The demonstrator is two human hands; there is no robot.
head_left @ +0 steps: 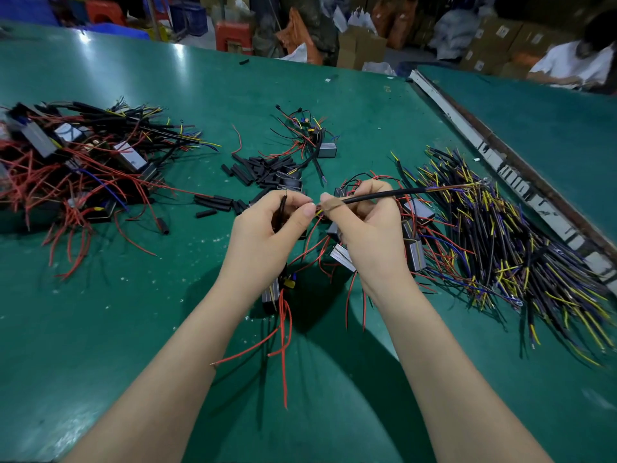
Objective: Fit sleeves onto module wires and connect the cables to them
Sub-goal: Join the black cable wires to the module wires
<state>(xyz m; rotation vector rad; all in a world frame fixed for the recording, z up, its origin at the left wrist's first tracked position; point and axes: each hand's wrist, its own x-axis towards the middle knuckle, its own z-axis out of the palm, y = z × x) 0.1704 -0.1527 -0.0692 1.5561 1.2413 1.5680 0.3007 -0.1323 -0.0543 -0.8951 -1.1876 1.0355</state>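
My left hand (267,228) and my right hand (364,225) meet above the green table (167,312). The right hand pinches a black cable (394,194) that runs off to the right and ends in yellow and blue leads. The left hand pinches thin wire ends against that cable's tip, and a short black sleeve (283,203) stands up between its fingers. A grey module (271,290) with red wires (283,345) hangs below the left wrist. Several more grey modules (414,252) lie under the right hand.
A heap of black cables with yellow and blue ends (500,252) lies to the right. Loose black sleeves (257,168) lie ahead. A pile of modules with cables attached (76,162) sits at far left. Another person (574,61) sits at the neighbouring table.
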